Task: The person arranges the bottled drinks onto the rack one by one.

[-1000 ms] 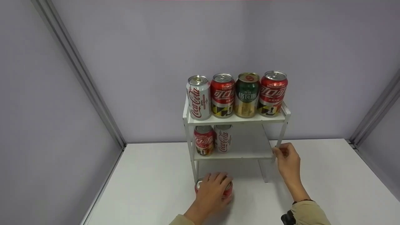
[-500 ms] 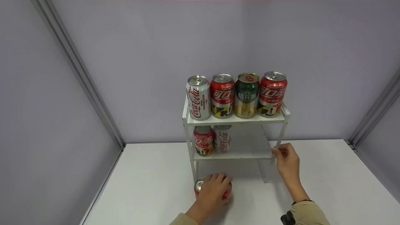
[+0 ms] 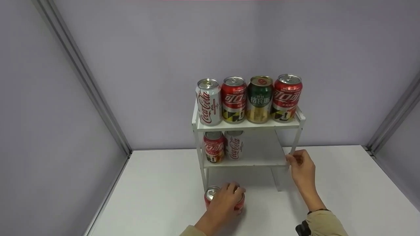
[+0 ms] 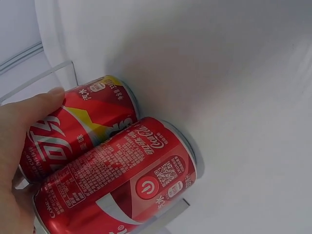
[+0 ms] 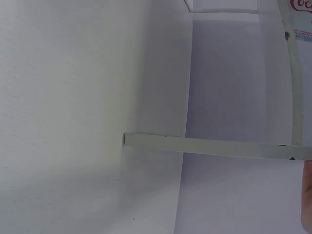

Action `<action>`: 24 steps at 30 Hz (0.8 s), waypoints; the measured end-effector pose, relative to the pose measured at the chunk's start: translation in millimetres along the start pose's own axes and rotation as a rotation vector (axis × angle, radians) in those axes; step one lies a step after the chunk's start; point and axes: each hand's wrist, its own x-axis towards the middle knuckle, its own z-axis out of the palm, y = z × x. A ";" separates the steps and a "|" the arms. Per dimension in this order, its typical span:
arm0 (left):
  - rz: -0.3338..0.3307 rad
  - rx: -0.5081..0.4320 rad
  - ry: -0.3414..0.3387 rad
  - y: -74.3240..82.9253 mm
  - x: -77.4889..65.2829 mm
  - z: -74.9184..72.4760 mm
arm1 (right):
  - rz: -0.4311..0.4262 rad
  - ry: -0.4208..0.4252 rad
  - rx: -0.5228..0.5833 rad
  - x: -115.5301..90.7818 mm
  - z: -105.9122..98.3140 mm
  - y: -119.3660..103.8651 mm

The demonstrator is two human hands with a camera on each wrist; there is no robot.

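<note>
Two red Coca-Cola cans stand side by side at the rack's bottom left front. My left hand (image 3: 224,200) grips the right-hand can (image 3: 241,203) from above and hides most of it. The left-hand can (image 3: 208,198) shows its silver lid beside my hand. In the left wrist view the thumb lies on one red can (image 4: 83,129), and the other red can (image 4: 122,180) touches it. My right hand (image 3: 302,168) pinches the right front post of the white two-tier rack (image 3: 249,162) near the middle shelf. Only a fingertip edge shows by the post in the right wrist view.
On the top shelf stand a white Coca-Cola can (image 3: 209,103), two red cans and a green-and-gold can (image 3: 259,100). The middle shelf holds a red can (image 3: 214,147) and a white can (image 3: 234,146) at its left. Grey walls enclose the white table (image 3: 157,196).
My left hand's fingers have shifted slightly right, uncovering more of the left-hand can's lid. My right hand stays on the rack post.
</note>
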 end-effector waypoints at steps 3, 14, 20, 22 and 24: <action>0.018 -0.011 0.010 0.8 -0.6 -0.8 | 0.011 -0.002 -0.005 -0.7 -0.4 0.0; 0.120 0.003 0.135 11.9 4.3 -15.2 | 0.016 -0.001 0.004 -0.5 0.2 0.1; 0.183 0.022 0.235 21.0 11.1 -32.0 | 0.013 -0.011 0.012 -1.0 0.8 0.6; 0.204 0.031 0.265 23.7 13.6 -38.1 | 0.006 -0.007 0.022 -0.9 0.8 0.5; 0.220 0.038 0.285 26.6 16.3 -44.6 | -0.003 0.002 0.028 -0.8 0.6 0.0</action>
